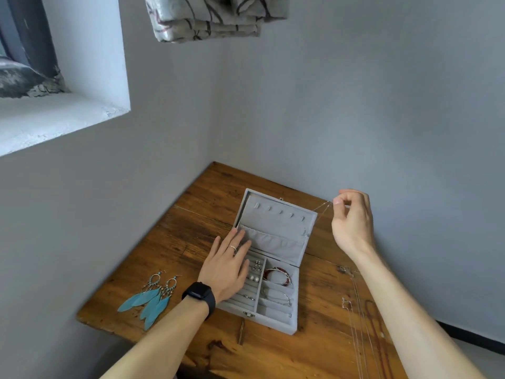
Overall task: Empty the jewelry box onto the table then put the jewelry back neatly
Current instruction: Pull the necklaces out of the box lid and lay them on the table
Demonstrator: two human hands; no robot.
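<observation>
- Turquoise feather earrings (153, 296), a pair with silver hoops, lie side by side near the left edge of the worn brown wooden table (196, 214), well apart from the box.
- Left hand (226, 266) lies flat with straight fingers over the left side of the box, grasping nothing. Its fingertips reach the lid's gathered pocket. A thin silver ring (232, 248) sits on one finger and a black smartwatch (198, 295) with a dark face on the wrist.
- Grey velvet jewelry box (273, 324) stands open in the middle of the table, its lid (273, 214) tipped back toward the wall corner. Inside are white pearl studs (253, 279) on the ring rolls, a red bead bracelet (278, 272) in the far right compartment and silver bangles (278, 296) in the one nearer.
- Bare wood shows behind the lid and in front of the box.
- Right hand (352, 217) is raised above the table's right side, thumb and forefinger pinching a thin silver chain (321, 206) that runs down to the lid's right edge.
- Fine silver necklaces (355, 324) and a dark red bead strand (374, 318) lie stretched along the right edge, beside the forearm.
</observation>
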